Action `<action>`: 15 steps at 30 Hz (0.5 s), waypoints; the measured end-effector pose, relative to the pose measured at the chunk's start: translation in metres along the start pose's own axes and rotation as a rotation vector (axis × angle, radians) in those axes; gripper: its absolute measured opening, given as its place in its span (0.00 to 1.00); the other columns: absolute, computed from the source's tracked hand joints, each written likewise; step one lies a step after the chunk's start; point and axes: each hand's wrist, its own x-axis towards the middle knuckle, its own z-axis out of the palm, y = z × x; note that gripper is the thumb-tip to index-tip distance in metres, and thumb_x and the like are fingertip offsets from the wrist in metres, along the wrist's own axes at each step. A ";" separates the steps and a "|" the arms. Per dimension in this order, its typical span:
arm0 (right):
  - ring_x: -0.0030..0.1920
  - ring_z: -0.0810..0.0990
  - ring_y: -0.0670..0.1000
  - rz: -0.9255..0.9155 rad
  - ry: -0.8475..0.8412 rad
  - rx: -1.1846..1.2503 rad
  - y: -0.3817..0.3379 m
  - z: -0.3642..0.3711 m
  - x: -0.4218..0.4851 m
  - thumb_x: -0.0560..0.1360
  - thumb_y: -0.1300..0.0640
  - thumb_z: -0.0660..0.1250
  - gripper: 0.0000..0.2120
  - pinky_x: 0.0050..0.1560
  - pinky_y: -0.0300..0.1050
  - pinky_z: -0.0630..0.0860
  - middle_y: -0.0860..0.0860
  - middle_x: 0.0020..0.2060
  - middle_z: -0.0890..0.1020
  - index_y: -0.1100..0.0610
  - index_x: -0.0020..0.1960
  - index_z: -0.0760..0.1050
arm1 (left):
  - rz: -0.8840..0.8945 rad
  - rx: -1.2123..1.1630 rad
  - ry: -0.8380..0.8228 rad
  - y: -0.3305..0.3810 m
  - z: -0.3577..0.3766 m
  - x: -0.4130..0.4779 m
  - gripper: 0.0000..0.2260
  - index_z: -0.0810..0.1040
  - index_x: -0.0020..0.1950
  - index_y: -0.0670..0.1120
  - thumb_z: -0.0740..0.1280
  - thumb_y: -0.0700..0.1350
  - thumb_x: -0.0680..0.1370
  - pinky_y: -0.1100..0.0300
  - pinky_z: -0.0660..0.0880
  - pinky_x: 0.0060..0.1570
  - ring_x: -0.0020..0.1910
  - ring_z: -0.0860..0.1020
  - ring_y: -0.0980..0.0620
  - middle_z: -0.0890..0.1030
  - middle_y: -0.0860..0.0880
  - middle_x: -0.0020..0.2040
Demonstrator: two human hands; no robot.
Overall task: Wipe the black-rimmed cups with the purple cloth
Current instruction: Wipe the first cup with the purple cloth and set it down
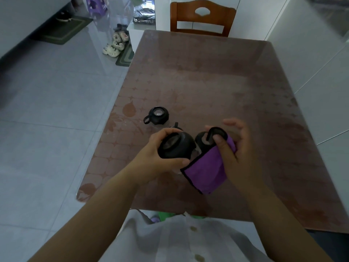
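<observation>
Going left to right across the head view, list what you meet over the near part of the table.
standing cup on the table → gripped cup in the left hand → purple cloth → right hand

No words or numbers can be read here. The purple box (96,5) far back on the floor has dark marks on it, but they are too blurry to read.
</observation>
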 end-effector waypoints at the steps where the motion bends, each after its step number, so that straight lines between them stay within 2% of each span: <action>1: 0.55 0.80 0.43 -0.075 0.026 -0.061 -0.006 0.003 0.001 0.74 0.49 0.64 0.09 0.56 0.44 0.77 0.49 0.56 0.81 0.44 0.55 0.70 | 0.004 0.031 -0.005 0.001 0.000 0.001 0.30 0.74 0.58 0.59 0.77 0.50 0.58 0.55 0.79 0.55 0.59 0.77 0.48 0.69 0.47 0.66; 3: 0.58 0.77 0.41 -0.262 -0.013 -0.214 -0.015 0.015 0.001 0.74 0.50 0.64 0.11 0.59 0.34 0.72 0.47 0.59 0.78 0.51 0.55 0.76 | 0.034 0.014 -0.044 0.001 0.002 0.003 0.30 0.74 0.60 0.56 0.77 0.48 0.59 0.56 0.79 0.53 0.58 0.78 0.48 0.73 0.46 0.63; 5: 0.62 0.74 0.42 -0.364 -0.119 -0.237 -0.014 0.024 -0.002 0.76 0.49 0.62 0.18 0.62 0.32 0.69 0.48 0.62 0.75 0.57 0.60 0.76 | 0.061 -0.012 -0.085 0.004 0.002 0.005 0.29 0.74 0.60 0.55 0.76 0.45 0.61 0.59 0.79 0.51 0.56 0.81 0.51 0.79 0.50 0.58; 7: 0.66 0.72 0.45 -0.329 -0.188 -0.158 -0.007 0.025 -0.005 0.78 0.47 0.58 0.20 0.64 0.37 0.70 0.48 0.65 0.73 0.57 0.65 0.72 | 0.056 -0.020 -0.104 0.006 -0.002 0.007 0.27 0.76 0.59 0.56 0.76 0.45 0.61 0.57 0.79 0.51 0.56 0.81 0.50 0.81 0.54 0.56; 9: 0.67 0.70 0.42 -0.233 -0.198 -0.102 0.001 0.018 -0.007 0.79 0.47 0.56 0.19 0.64 0.37 0.69 0.45 0.66 0.72 0.52 0.67 0.69 | 0.045 -0.041 -0.117 0.006 -0.007 0.007 0.28 0.77 0.58 0.55 0.77 0.45 0.60 0.54 0.79 0.53 0.56 0.80 0.48 0.81 0.53 0.56; 12: 0.66 0.70 0.36 -0.143 -0.092 -0.138 0.006 0.015 -0.008 0.78 0.49 0.56 0.17 0.64 0.32 0.67 0.41 0.64 0.72 0.49 0.66 0.67 | 0.040 -0.021 -0.104 0.007 -0.008 0.008 0.31 0.77 0.58 0.55 0.81 0.48 0.57 0.60 0.78 0.50 0.55 0.81 0.53 0.81 0.57 0.54; 14: 0.66 0.70 0.36 -0.140 -0.022 -0.114 0.001 0.021 -0.009 0.78 0.49 0.56 0.18 0.64 0.31 0.66 0.40 0.63 0.72 0.50 0.66 0.66 | 0.064 -0.004 -0.102 0.010 -0.005 0.008 0.28 0.76 0.58 0.55 0.79 0.41 0.61 0.65 0.78 0.47 0.52 0.81 0.56 0.82 0.61 0.51; 15: 0.67 0.68 0.38 -0.153 -0.042 -0.108 -0.004 0.024 -0.009 0.78 0.47 0.56 0.19 0.65 0.31 0.65 0.41 0.65 0.71 0.50 0.67 0.65 | 0.067 0.004 -0.104 0.012 -0.003 0.009 0.28 0.75 0.58 0.54 0.77 0.40 0.61 0.65 0.78 0.47 0.52 0.82 0.57 0.82 0.61 0.51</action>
